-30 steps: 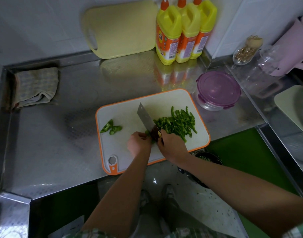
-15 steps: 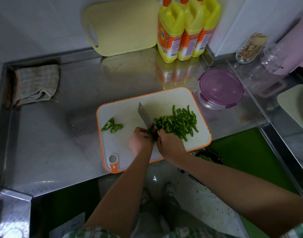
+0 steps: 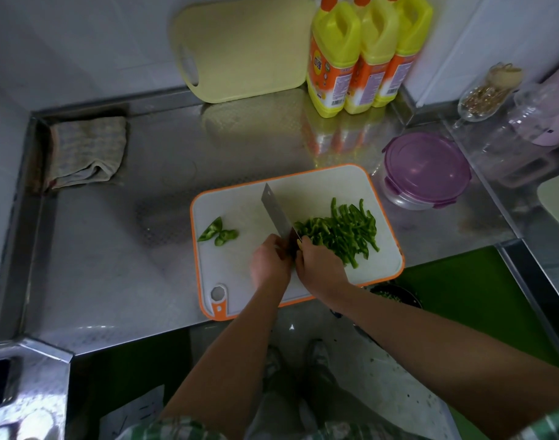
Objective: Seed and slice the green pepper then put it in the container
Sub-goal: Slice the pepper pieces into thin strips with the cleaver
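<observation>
Right hand (image 3: 319, 265) grips the cleaver (image 3: 276, 211), blade down on the cutting board (image 3: 237, 274). Left hand (image 3: 268, 260) curls beside it as a guard; I cannot tell what it holds. Pepper strips (image 3: 338, 233) are piled to the right, near the lidded container (image 3: 427, 169).

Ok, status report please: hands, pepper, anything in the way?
Right hand grips cleaver; left hand curled beside it, hold hidden. Pepper strips piled on board. Container lid on.
</observation>
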Action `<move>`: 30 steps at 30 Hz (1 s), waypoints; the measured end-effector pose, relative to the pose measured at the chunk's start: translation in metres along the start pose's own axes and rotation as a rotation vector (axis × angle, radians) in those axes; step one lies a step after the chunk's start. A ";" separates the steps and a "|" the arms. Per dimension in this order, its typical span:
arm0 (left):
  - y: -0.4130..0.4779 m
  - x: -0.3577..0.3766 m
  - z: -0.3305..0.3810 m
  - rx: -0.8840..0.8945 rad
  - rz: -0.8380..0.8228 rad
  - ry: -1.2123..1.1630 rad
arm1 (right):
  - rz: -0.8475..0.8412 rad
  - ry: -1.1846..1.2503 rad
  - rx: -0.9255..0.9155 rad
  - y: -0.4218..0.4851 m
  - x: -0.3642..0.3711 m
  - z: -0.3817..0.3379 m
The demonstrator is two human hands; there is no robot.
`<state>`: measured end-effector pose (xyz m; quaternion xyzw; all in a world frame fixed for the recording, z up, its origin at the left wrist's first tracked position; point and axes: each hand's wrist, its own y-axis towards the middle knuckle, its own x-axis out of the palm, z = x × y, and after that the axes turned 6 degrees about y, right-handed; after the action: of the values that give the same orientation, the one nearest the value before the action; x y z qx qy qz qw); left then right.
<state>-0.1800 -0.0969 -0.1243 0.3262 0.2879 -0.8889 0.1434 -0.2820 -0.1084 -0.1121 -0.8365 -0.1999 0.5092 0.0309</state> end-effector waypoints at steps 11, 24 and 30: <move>-0.004 0.000 -0.001 -0.019 0.039 0.069 | 0.065 0.001 0.002 0.001 -0.014 0.016; -0.011 -0.015 -0.009 -0.068 0.093 0.136 | 0.006 0.127 -0.079 -0.019 0.004 0.003; -0.010 -0.015 -0.010 -0.033 0.044 0.171 | 0.085 0.057 0.071 -0.004 -0.017 0.023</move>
<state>-0.1683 -0.0821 -0.1166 0.4048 0.3063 -0.8496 0.1432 -0.3104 -0.1145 -0.1076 -0.8568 -0.1448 0.4930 0.0446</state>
